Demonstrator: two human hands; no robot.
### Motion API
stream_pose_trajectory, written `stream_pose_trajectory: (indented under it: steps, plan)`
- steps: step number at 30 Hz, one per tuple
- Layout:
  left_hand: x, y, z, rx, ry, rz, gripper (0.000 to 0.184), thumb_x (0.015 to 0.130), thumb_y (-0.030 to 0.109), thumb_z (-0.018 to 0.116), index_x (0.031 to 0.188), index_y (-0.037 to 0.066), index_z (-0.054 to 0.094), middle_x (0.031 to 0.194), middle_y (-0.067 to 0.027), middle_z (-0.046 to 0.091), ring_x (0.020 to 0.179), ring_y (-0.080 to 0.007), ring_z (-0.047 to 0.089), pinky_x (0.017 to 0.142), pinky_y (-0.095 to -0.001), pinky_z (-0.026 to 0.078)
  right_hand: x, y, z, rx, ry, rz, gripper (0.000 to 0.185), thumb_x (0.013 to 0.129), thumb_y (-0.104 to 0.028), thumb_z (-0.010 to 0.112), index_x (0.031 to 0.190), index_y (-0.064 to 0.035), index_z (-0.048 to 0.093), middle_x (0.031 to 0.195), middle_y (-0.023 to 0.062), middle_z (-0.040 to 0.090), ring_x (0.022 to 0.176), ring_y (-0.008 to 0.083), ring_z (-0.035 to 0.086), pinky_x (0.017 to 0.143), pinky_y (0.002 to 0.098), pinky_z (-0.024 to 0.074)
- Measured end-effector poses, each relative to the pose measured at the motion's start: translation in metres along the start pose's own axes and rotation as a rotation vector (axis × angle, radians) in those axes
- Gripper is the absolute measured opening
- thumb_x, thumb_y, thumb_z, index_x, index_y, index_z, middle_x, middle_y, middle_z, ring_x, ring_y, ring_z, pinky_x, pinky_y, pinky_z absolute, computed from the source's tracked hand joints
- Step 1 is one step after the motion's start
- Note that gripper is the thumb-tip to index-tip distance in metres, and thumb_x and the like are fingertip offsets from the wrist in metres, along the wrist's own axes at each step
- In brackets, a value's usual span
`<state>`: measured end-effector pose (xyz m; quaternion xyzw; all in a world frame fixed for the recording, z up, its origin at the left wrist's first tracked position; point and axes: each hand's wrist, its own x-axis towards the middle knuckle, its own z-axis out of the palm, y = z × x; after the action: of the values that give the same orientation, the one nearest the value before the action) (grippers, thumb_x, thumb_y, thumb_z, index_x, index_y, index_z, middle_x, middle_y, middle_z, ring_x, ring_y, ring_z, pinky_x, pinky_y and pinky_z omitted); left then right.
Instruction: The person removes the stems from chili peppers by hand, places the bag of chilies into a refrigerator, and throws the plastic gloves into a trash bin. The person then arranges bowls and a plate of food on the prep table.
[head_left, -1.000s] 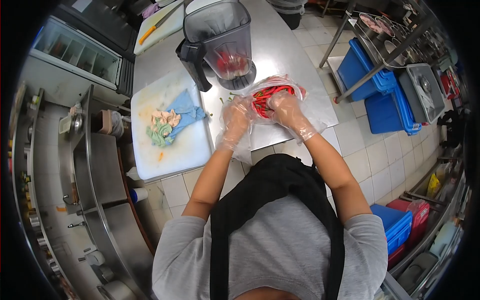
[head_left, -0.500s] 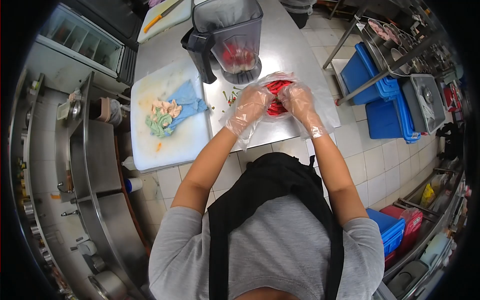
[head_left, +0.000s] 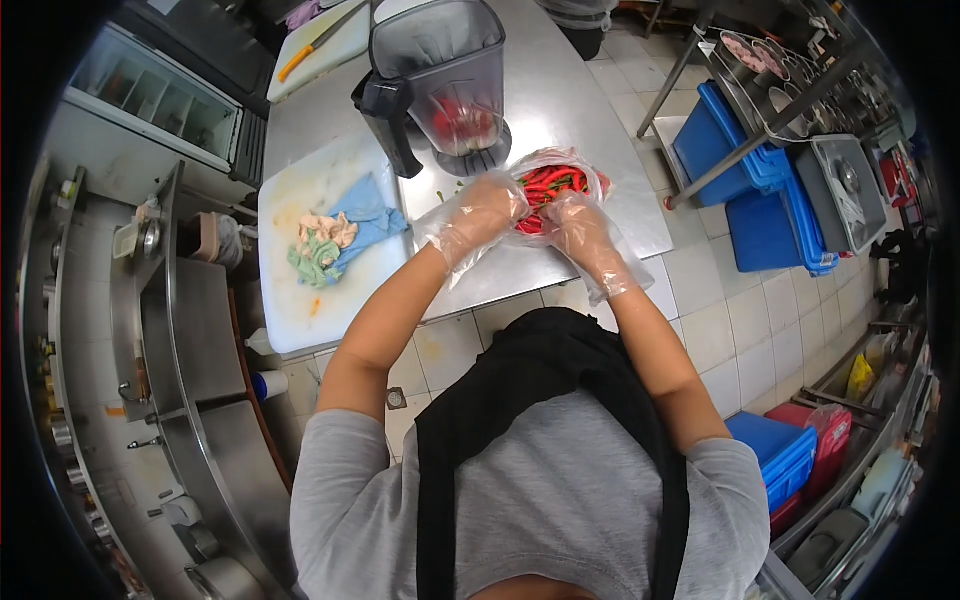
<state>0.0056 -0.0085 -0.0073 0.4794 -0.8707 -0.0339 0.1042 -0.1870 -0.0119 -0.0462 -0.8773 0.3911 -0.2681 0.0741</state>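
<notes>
Red chili peppers with green stems fill a clear plastic bag on the steel table. Both my hands wear loose clear plastic gloves. My left hand is closed at the bag's left side, its fingertips close to the chilies. At the bag's near side, my right hand is also closed, knuckles up, over the edge of the chilies. What the fingers pinch is hidden under the gloves. A blender jar with red pieces and something pale at its bottom stands just behind the bag.
A white cutting board with crumpled blue, green and peach cloths or gloves lies to the left. Behind it, an orange-handled knife rests on another board. Blue bins and a metal rack stand at the right.
My hands have moved apart slightly and nearer to me, uncovering more chilies in the bag. The view has shifted a little.
</notes>
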Motion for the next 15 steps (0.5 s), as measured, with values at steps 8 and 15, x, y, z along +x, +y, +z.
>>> stream_pose_trajectory:
  steps: [8,15]
  plan:
    - [-0.003,-0.002,-0.005,0.028,0.15,0.063,0.01,0.072,0.017,0.06,0.071,0.008,0.065,0.074,-0.0114,0.063,0.075,-0.0302,0.059,0.072,-0.0408,0.046,0.009,-0.024,-0.038,0.341,-0.025,0.107,0.015,0.071,-0.019,0.066,0.079,-0.0059,0.066,0.071,0.0138,0.061,0.075,0.0319,0.058,0.07,0.0424,0.0451]
    - [0.006,-0.003,-0.021,-0.441,0.209,-0.038,0.014,0.067,0.006,0.06,0.078,0.004,0.068,0.075,-0.0116,0.064,0.073,-0.0297,0.058,0.077,-0.0367,0.046,0.023,-0.011,-0.04,0.33,-0.011,0.188,0.022,0.078,-0.016,0.066,0.096,-0.0027,0.066,0.084,0.0174,0.064,0.076,0.0322,0.061,0.071,0.0387,0.0471]
